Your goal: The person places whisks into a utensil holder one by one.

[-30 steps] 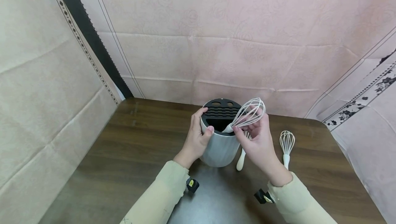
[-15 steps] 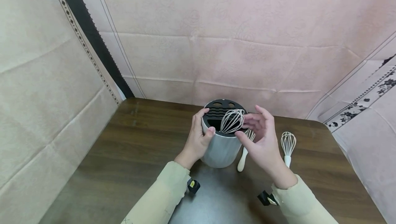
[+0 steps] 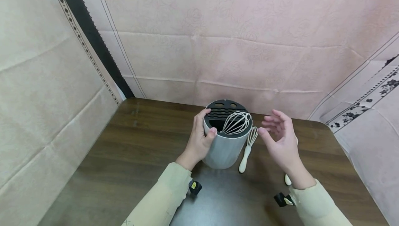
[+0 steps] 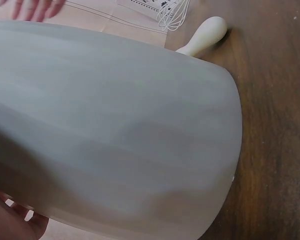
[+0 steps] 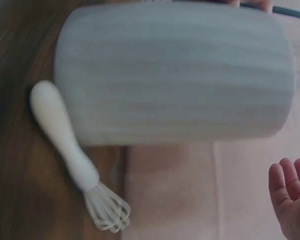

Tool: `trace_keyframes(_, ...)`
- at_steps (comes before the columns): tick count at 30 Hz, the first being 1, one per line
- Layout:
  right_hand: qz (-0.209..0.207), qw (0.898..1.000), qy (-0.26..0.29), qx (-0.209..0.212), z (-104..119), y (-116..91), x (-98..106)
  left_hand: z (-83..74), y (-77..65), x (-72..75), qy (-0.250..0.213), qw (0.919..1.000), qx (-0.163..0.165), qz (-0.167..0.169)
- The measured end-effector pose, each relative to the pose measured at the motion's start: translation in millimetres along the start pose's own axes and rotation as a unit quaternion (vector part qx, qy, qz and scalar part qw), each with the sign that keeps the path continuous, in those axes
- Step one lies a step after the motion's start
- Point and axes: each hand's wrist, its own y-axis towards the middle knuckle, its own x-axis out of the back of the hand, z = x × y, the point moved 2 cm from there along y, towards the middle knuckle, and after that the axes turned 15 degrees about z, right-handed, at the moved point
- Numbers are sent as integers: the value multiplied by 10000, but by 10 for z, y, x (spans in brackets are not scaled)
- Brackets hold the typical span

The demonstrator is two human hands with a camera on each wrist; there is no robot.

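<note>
A grey ribbed utensil holder [image 3: 223,149] with a black slotted top stands on the brown table [image 3: 131,142]. My left hand [image 3: 199,136] grips its left side, thumb on the rim. A white whisk [image 3: 237,122] sits in the holder with its wire head sticking out. My right hand [image 3: 280,139] hovers open to the right of the holder, holding nothing. Another small whisk [image 3: 247,148] [image 5: 75,160] lies on the table against the holder's right side. The holder's wall [image 4: 115,130] fills the left wrist view.
The handle of a further whisk [image 3: 287,179] shows on the table, mostly hidden behind my right hand. Pink patterned cloth [image 3: 237,38] hangs behind the table, beige cloth on the left. The table's right edge lies close to my right hand.
My right hand lowered the whisk into the holder, let go of it and drew back to the right, open. The left hand kept its grip on the holder.
</note>
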Motion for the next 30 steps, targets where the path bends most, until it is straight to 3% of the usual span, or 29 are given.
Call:
trace_keyframes(4,149,9961,-404,-764,-291,-56,72,2,-4,5,-7,10000,42,29)
trace_keyframes(7,290,9873,-592,-1444,-518,-102,103,-5,-7,8,-26,10000,43,53)
trace_keyframes(11,430,9679,-672,-2385,-738,-145,124,-12,-9,8,4,10000,39,44)
trace_keyframes(16,715,9359,-455,-3419,-958,-196,116,-20,-4,3,-4,10000,31,32)
trace_keyframes(19,952,9201,-235,-3792,-1091,-230,84,-18,-4,1,-32,10000,27,44)
trace_keyframes(25,1330,8979,101,-4195,-1306,-267,2,4,-10,-2,-44,10000,16,50)
trace_keyframes(30,1564,8770,122,-4542,-1400,-268,-37,10,-2,-5,-59,10000,-12,56)
